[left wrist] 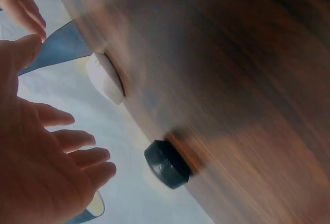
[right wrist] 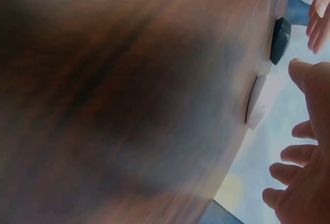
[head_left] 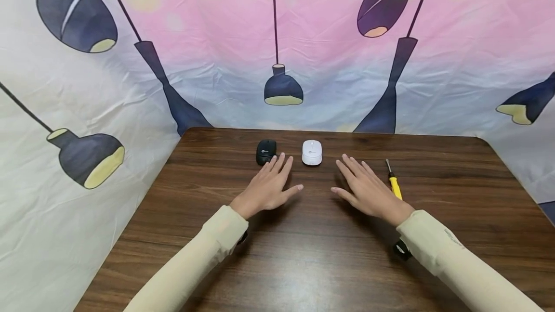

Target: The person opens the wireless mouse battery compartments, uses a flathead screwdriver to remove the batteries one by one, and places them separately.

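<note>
Left hand point(head_left: 267, 188) flat above the dark wooden worktop point(head_left: 303, 254), fingers straight and spread, thumb out to the side — gripping nothing. Fingertips just short of the black mouse point(head_left: 266, 151), near it, contact impossible to judge from the head view. Seen from the left wrist as an open palm point(left wrist: 36, 172) hovering clear of the wood, fingers apart.

Right hand point(head_left: 368, 188) likewise spread and relaxed over the worktop, fingers straight, nothing held. Same story from the right wrist: palm point(right wrist: 304, 182) off the surface, fingers separated.

White mouse point(head_left: 312, 152) upright near the far edge of the worktop, just beside the black mouse and roughly between the two sets of fingertips, apart from both hands. Both visible side-on in the wrist views too — black one point(left wrist: 166, 164) and white one point(left wrist: 105, 78) from the left, black point(right wrist: 281, 40) and white point(right wrist: 256, 101) from the right, somewhat blurred.

Yellow-handled screwdriver point(head_left: 393, 182) flat on the wood just beside the right hand, tip pointing toward the far edge; touching or not, cannot tell.

Cream sleeves point(head_left: 208, 244) down to both wrists. Behind the worktop, a cloth backdrop point(head_left: 217, 61) printed with dark hanging lamps.
</note>
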A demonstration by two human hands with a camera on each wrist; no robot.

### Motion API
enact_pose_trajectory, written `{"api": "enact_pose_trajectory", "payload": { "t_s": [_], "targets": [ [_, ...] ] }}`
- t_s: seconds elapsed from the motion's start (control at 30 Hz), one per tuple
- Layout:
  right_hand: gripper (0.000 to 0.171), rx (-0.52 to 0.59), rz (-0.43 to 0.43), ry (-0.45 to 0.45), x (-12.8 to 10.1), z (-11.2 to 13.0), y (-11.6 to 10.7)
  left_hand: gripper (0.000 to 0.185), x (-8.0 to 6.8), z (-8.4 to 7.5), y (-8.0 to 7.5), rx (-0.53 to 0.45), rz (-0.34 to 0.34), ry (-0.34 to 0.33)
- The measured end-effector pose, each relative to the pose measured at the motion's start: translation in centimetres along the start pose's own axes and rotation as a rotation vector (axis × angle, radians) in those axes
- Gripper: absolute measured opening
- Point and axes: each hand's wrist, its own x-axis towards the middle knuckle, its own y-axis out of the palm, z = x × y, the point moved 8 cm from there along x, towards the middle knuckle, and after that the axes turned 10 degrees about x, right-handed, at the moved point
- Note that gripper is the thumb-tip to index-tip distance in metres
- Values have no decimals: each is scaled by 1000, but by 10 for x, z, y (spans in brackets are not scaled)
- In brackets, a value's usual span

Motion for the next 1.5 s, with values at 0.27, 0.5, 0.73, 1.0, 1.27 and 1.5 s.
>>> {"api": "enact_pose_trajectory", "payload": {
  "t_s": [0.27, 0.5, 0.73, 1.0, 1.27, 1.5],
  "targets": [
    [75, 60, 31, 14, 31, -6, 8, 84, 29, -5, 3, -48, 13, -4],
    [73, 123, 37, 48, 53, -11, 16, 82, 53, -7, 6, -104, 17, -10],
    [73, 185, 33, 111, 70, -21, 26, 77, 72, -5, 11, -169, 3, -24],
    [71, 239, 5, 112, 82, -24, 31, 71, 84, -5, 13, -253, -47, -28],
    [65, 256, 20, 135, 91, -26, 34, 66, 93, -6, 15, -213, -74, -60],
    [63, 271, -3, 134, 89, -25, 34, 65, 95, -9, 15, -213, -80, -67]
  ]
}}
